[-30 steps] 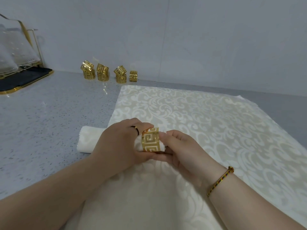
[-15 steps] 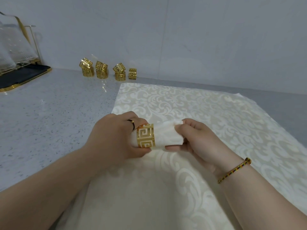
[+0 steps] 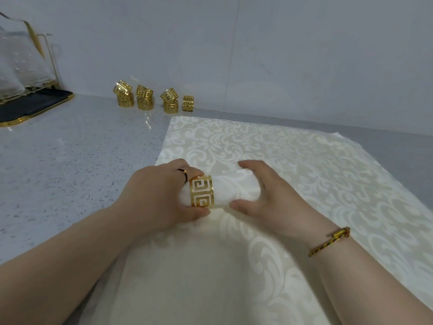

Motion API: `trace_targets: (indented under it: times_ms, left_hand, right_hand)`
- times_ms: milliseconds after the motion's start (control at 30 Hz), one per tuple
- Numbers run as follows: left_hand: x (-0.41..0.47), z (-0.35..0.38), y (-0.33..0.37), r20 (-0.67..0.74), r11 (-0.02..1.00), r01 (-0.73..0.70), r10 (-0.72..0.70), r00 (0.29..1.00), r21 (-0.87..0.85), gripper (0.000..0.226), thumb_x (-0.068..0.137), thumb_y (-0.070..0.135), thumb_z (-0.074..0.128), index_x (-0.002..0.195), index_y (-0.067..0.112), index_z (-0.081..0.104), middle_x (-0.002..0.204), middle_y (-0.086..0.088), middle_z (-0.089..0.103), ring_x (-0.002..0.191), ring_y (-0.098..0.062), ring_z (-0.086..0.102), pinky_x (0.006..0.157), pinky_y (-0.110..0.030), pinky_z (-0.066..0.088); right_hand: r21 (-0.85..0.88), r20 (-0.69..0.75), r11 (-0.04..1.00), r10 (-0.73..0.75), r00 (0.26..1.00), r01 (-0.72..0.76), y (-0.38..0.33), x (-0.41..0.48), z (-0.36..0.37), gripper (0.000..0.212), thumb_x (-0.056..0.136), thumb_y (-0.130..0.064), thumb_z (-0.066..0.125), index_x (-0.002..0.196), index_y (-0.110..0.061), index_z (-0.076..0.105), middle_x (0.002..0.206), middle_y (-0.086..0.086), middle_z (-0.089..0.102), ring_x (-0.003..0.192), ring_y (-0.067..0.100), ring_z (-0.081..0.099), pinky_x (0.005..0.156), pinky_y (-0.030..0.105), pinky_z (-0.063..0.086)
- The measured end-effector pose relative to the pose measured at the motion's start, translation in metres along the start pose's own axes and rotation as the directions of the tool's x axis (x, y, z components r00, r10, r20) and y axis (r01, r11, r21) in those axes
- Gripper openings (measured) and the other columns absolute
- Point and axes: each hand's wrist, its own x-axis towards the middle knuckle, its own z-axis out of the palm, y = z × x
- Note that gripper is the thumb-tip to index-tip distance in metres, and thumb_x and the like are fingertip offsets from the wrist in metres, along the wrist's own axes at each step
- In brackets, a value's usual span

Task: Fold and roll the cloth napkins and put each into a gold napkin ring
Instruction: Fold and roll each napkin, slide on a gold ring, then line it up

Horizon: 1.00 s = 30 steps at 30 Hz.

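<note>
Frame centre: a soft white rolled napkin [image 3: 234, 192] in a fretwork gold ring [image 3: 201, 194] — left hand [image 3: 159, 195] curled round the ringed end, right hand [image 3: 271, 195] gripping the other. Cream damask cloth [image 3: 293, 156] lies beneath.

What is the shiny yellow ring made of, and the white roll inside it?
The gold napkin ring looks like metal with a polished gold finish: it glints and has crisp cut-out lines. Solid or plated, I cannot tell. The rolled napkin looks like soft matte white cloth: it creases and bulges.
</note>
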Motion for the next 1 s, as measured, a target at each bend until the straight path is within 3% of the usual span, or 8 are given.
trace_targets:
  times_ms: [167,300,367,467,600,733,867,1000]
  left_hand:
    - [0.002,0.001,0.004,0.081,0.999,0.032,-0.034,0.996,0.025,0.075,0.069,0.066,0.058,0.136,0.043,0.031,0.123,0.024,0.048,0.111,-0.003,0.048,0.083,-0.016,0.031]
    - [0.002,0.001,0.008,0.078,0.996,0.045,-0.05,0.996,0.072,0.079,0.07,0.069,0.055,0.139,0.042,0.027,0.128,0.018,0.051,0.114,-0.006,0.049,0.079,-0.016,0.029]
    - [0.001,0.003,0.01,0.081,0.998,0.032,-0.036,0.996,0.054,0.08,0.069,0.069,0.056,0.139,0.044,0.024,0.127,0.019,0.051,0.112,-0.005,0.05,0.078,-0.015,0.029]
    - [-0.001,0.0,0.008,0.14,0.999,0.016,-0.011,0.99,-0.028,0.089,0.065,0.065,0.063,0.14,0.048,0.017,0.12,0.023,0.049,0.089,0.002,0.053,0.073,-0.011,0.035]
    - [-0.009,-0.01,-0.014,0.277,0.998,-0.002,0.017,0.961,-0.055,0.105,0.059,0.059,0.071,0.135,0.054,0.0,0.133,0.031,0.031,0.123,0.001,0.038,0.092,-0.014,0.029]
    - [-0.017,-0.016,-0.033,0.233,0.993,0.038,-0.011,0.973,-0.114,0.083,0.063,0.049,0.074,0.125,0.058,0.02,0.107,0.035,0.031,0.105,0.005,0.038,0.076,-0.008,0.029]
    - [-0.015,-0.014,-0.033,0.159,0.994,0.017,0.001,0.987,-0.11,0.05,0.07,0.047,0.07,0.104,0.063,0.037,0.102,0.026,0.054,0.091,0.0,0.047,0.068,-0.007,0.035]
    - [-0.015,-0.014,-0.029,0.195,1.0,0.009,-0.008,0.981,-0.006,0.071,0.072,0.052,0.065,0.132,0.052,0.027,0.122,0.025,0.047,0.11,-0.001,0.046,0.079,-0.01,0.035]
  right_hand:
    - [-0.153,-0.017,0.987,-0.052,0.999,0.048,0.008,0.003,0.001,0.049,0.078,-0.031,0.067,0.123,-0.028,0.048,0.12,-0.011,0.052,0.114,0.01,0.045,0.092,0.021,0.036]
    - [-0.398,-0.073,0.898,-0.236,0.969,0.188,0.009,0.004,0.008,0.07,0.069,-0.04,0.072,0.131,-0.021,0.046,0.138,-0.002,0.044,0.13,0.021,0.035,0.104,0.027,0.022]
    - [-0.486,-0.115,0.818,-0.408,0.906,0.308,0.007,0.005,0.018,0.072,0.057,-0.041,0.068,0.123,-0.014,0.055,0.125,0.005,0.058,0.118,0.03,0.052,0.098,0.037,0.029]
    - [-0.549,-0.159,0.741,-0.546,0.823,0.386,0.004,0.006,0.031,0.061,0.049,-0.038,0.065,0.105,-0.015,0.064,0.092,-0.001,0.07,0.087,0.027,0.067,0.084,0.039,0.039]
    - [-0.525,-0.189,0.743,-0.577,0.795,0.415,0.004,0.006,0.034,0.049,0.05,-0.034,0.067,0.097,-0.018,0.067,0.084,-0.005,0.07,0.076,0.024,0.066,0.082,0.042,0.045]
    - [-0.527,-0.194,0.744,-0.575,0.795,0.411,0.003,0.006,0.034,0.044,0.052,-0.034,0.066,0.094,-0.019,0.068,0.081,-0.006,0.069,0.075,0.023,0.065,0.081,0.043,0.047]
    - [-0.589,-0.207,0.713,-0.587,0.783,0.379,0.005,0.008,0.034,0.044,0.051,-0.04,0.064,0.091,-0.023,0.068,0.08,-0.011,0.069,0.076,0.018,0.065,0.085,0.047,0.046]
    - [-0.59,-0.232,0.709,-0.608,0.759,0.387,0.008,0.01,0.035,0.043,0.051,-0.04,0.064,0.09,-0.023,0.068,0.08,-0.011,0.069,0.083,0.014,0.062,0.084,0.046,0.047]
